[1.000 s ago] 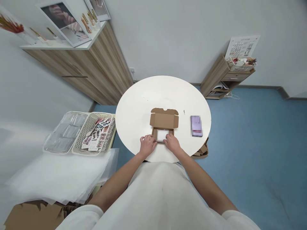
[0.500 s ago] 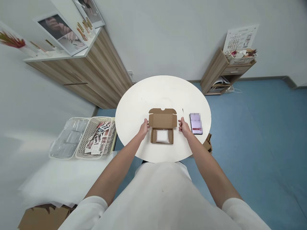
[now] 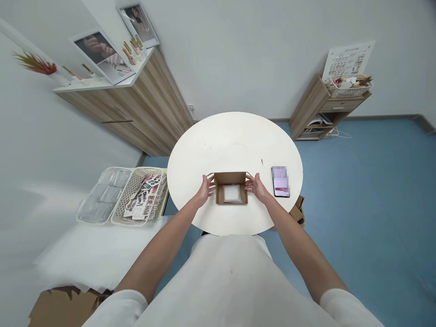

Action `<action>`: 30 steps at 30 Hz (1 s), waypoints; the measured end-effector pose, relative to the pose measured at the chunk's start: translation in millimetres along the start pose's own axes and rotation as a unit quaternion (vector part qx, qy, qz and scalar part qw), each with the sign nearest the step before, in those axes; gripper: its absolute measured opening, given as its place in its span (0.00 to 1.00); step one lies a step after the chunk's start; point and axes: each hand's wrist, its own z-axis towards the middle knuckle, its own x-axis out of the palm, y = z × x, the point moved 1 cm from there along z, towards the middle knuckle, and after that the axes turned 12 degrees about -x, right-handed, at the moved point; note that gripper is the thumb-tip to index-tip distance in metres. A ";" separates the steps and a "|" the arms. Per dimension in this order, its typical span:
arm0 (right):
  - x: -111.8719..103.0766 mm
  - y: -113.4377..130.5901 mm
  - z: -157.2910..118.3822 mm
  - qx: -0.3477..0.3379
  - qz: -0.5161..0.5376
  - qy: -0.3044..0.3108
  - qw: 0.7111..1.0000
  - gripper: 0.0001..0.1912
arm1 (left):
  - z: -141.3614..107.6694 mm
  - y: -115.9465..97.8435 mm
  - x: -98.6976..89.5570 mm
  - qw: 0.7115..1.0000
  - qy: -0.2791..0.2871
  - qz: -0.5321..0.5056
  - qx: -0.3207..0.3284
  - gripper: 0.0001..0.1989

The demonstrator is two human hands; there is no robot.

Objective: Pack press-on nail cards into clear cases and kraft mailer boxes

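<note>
A small brown cardboard box (image 3: 230,178) stands on the round white table (image 3: 235,136) in front of me, its lid raised about upright. Inside lies a flat white packet (image 3: 232,193). My left hand (image 3: 205,189) is at the box's left side, fingers apart and reaching to the side and lid flap. On the opposite side, my right hand (image 3: 256,187) has its fingers spread against the right side and flap. Some fingertips are hidden behind the lid's edges.
A phone (image 3: 280,181) with a lit screen lies right of my right hand. White baskets (image 3: 117,211) with printed cards and clear packs stand at the left. Folded cardboard (image 3: 298,211) shows below the table's right edge. A wooden cabinet (image 3: 160,100) is behind left.
The lid, which was laid back with its flaps showing, has swung up toward me. Both hands have moved in to the box's sides, and their fingers have opened out.
</note>
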 end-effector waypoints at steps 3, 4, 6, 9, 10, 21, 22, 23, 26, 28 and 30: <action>-0.7 0.5 -13.4 0.002 -0.058 0.033 0.998 0.36 | -4.9 9.4 -1.3 0.999 0.007 0.036 0.034 0.34; -0.8 1.4 -17.4 0.003 -0.081 0.041 0.996 0.35 | -6.5 11.8 -0.9 0.998 0.006 0.048 0.042 0.33; -0.6 4.4 -24.5 0.000 -0.126 0.049 0.991 0.31 | -10.1 15.1 0.4 0.997 -0.007 0.063 0.052 0.32; 0.9 8.8 -32.8 -0.026 -0.201 0.068 0.977 0.25 | -16.5 17.4 2.2 0.994 -0.026 0.078 0.070 0.29; 1.6 9.1 -35.2 -0.035 -0.228 0.080 0.970 0.24 | -18.6 18.3 2.5 0.993 -0.022 0.084 0.074 0.30; 14.6 -20.3 -76.4 -0.040 -0.456 0.050 0.888 0.27 | -39.6 44.9 29.6 0.919 -0.117 0.347 0.144 0.25; 17.2 -23.5 -81.2 -0.042 -0.469 0.055 0.881 0.27 | -41.5 48.0 34.8 0.909 -0.130 0.365 0.154 0.25; 19.7 -26.7 -85.4 -0.040 -0.482 0.060 0.873 0.27 | -43.0 51.3 39.6 0.901 -0.140 0.381 0.154 0.25; 26.0 -36.0 -94.0 -0.025 -0.515 0.065 0.854 0.28 | -44.6 61.5 50.7 0.891 -0.156 0.406 0.127 0.25; 28.3 -40.2 -96.6 -0.019 -0.529 0.065 0.846 0.29 | -44.4 67.2 54.2 0.892 -0.156 0.408 0.121 0.26; 29.1 -42.4 -98.6 -0.023 -0.538 0.065 0.840 0.30 | -44.1 71.8 54.1 0.897 -0.152 0.396 0.122 0.28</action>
